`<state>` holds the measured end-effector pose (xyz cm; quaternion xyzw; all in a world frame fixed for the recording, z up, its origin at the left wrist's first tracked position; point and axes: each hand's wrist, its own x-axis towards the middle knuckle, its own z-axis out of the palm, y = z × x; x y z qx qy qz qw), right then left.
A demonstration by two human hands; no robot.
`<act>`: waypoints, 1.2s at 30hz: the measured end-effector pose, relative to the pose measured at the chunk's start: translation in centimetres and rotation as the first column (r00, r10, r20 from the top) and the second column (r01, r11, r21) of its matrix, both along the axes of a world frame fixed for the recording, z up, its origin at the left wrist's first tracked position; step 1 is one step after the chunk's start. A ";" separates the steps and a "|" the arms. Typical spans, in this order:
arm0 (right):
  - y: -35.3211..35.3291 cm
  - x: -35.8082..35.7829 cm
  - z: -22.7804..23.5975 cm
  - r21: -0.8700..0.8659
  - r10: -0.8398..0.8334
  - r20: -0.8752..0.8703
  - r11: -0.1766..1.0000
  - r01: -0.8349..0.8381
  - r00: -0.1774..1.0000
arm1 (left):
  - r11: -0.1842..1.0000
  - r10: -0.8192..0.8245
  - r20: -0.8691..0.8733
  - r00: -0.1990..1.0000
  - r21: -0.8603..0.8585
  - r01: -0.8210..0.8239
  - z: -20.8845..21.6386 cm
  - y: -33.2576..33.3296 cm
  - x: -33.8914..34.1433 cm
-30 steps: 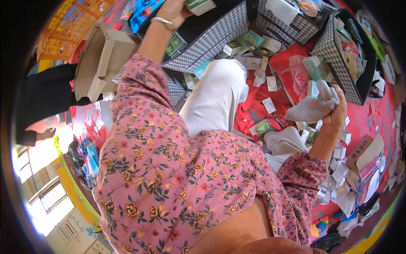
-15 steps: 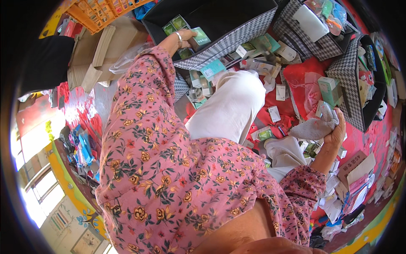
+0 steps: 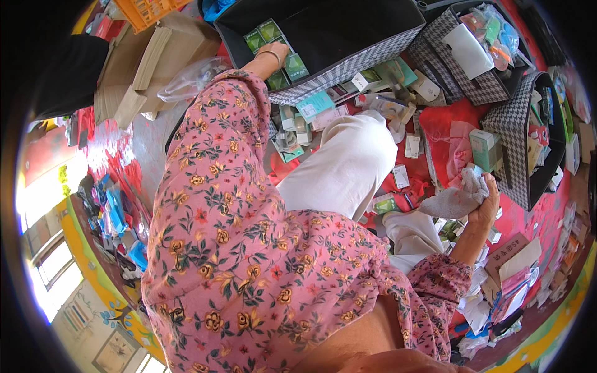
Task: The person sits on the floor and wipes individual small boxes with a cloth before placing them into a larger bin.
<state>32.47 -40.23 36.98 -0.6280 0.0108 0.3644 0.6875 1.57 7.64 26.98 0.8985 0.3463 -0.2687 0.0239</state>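
Left hand at the boxes in the bin, grip unclear, right hand gripping the cloth: you'd do well to seat boxes flush, edges squared.

The large bin has a patterned woven-looking cloth outside, while its black lining looks smooth and matt. Inside it, the green boxes seem to be of thin card, with a slightly glossy print. The grey cloth looks rough and fuzzy, without any shine. I see a bracelet of polished, silvery metal. The brown carton is matt cardboard; near it, the clear bag is thin plastic, wrinkled and glossy. The orange basket looks like hard, smooth plastic. The white trousers are soft, matt cloth.
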 end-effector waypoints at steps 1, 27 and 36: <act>-0.1 -0.1 0.0 0.003 0.004 -0.003 1.000 -0.004 1.000 | 0.999 -0.030 -0.031 0.999 -0.022 0.029 -0.1 0.2 -0.5; -22.8 5.1 1.8 -0.007 -0.565 0.637 0.676 0.737 0.524 | 0.798 0.561 0.641 0.523 -0.586 -0.138 7.6 0.9 5.9; -25.6 1.1 -16.7 -0.791 0.156 0.480 0.503 0.349 0.863 | 0.636 -0.075 0.950 0.304 -0.189 0.748 15.5 -29.1 18.8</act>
